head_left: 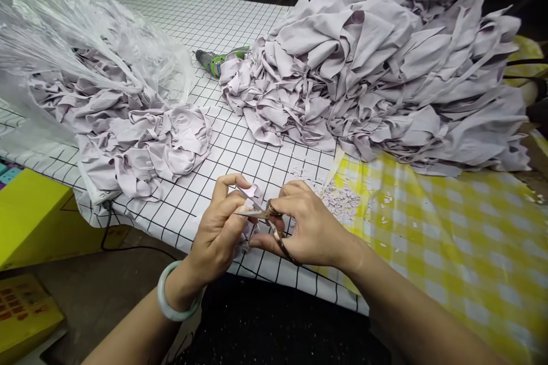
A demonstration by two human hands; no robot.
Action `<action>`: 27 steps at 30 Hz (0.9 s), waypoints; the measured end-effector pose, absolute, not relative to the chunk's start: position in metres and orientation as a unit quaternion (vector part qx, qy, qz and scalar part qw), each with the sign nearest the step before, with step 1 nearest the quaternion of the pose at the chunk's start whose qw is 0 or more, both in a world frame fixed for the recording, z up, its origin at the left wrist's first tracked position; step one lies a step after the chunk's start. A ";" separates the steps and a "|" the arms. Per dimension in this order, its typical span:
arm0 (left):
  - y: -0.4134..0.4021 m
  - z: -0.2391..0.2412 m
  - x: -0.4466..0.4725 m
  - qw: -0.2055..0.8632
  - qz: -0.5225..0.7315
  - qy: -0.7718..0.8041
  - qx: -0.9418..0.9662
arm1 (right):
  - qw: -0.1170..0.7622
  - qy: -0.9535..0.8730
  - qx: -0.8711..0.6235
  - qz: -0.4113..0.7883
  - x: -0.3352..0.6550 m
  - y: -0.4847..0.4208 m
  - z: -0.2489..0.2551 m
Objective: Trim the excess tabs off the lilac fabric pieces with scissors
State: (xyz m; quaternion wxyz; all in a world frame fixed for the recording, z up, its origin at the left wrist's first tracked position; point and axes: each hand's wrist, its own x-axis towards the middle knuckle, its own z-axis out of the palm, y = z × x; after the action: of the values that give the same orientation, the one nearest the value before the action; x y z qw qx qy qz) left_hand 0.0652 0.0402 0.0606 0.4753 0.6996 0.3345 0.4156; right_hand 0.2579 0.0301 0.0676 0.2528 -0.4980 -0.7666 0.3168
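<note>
My left hand (220, 228) pinches a small piece of pale lilac fabric (252, 190) near the table's front edge. Fingers of my right hand (310, 222) are in the handles of a pair of scissors (262, 214). The parted blades point left, across the fabric at my left fingertips. More of the cloth hangs below, partly hidden by my hands. Tiny fabric snippets (342, 205) lie scattered on the table to the right. A large heap of lilac fabric pieces (385, 63) rises behind my right hand.
A clear plastic bag (98, 17) with more lilac pieces (145, 142) spilling out lies on the left of the checked table (201, 177). Behind, a green and grey power tool (214, 61) touches the heap. A yellow checked cloth (436, 239) covers the right side. Yellow boxes (38, 217) stand left.
</note>
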 end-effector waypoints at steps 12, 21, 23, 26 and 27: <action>0.038 0.056 0.072 0.499 0.407 0.326 0.692 | 0.264 -0.757 -0.513 0.307 0.263 0.023 0.060; 0.042 0.049 0.106 0.553 0.327 0.276 0.715 | 0.301 -0.705 -0.593 0.246 0.293 -0.011 0.038; 0.044 0.044 0.119 0.568 0.300 0.262 0.720 | 0.307 -0.681 -0.624 0.231 0.302 -0.021 0.029; 0.046 0.034 0.141 0.601 0.261 0.251 0.713 | 0.307 -0.644 -0.665 0.219 0.314 -0.035 0.016; 0.046 0.031 0.148 0.609 0.250 0.252 0.709 | 0.304 -0.631 -0.678 0.221 0.318 -0.038 0.011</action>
State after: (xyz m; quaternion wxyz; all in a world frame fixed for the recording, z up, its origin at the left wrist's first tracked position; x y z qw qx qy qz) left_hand 0.1476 0.0459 0.0307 0.6095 0.7088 0.2522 0.2500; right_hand 0.3183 -0.0384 0.0108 0.3043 -0.6783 -0.6313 0.2211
